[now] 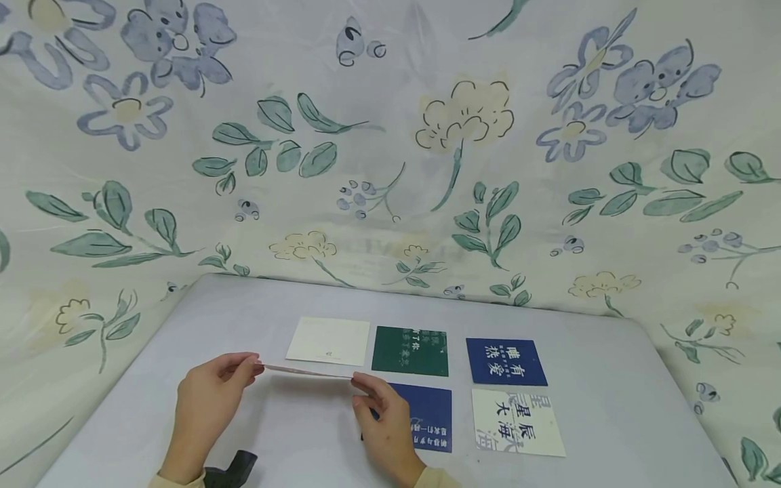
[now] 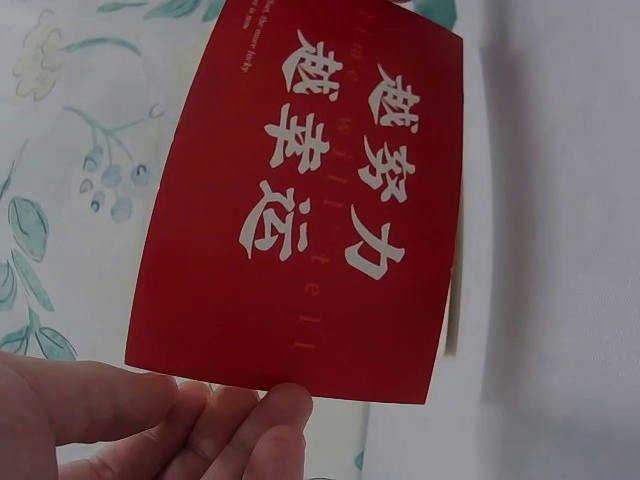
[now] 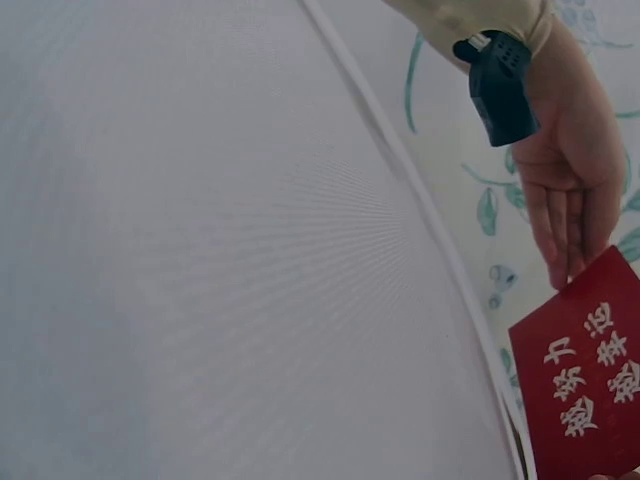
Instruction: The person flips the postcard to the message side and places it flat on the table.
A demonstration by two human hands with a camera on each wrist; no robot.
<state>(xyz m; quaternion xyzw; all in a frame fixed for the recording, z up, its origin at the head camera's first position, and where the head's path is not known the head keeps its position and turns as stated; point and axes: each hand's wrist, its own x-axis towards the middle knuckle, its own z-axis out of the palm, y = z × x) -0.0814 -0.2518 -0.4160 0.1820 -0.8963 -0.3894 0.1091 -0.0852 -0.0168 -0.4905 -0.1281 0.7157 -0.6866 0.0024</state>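
With my left grip and right grip pinching its opposite ends, I hold the red postcard with white Chinese characters between them, raised above the worktop.

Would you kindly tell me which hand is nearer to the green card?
The right hand: in the head view, it is just below the green card, while the left hand is farther off, to the card's left.
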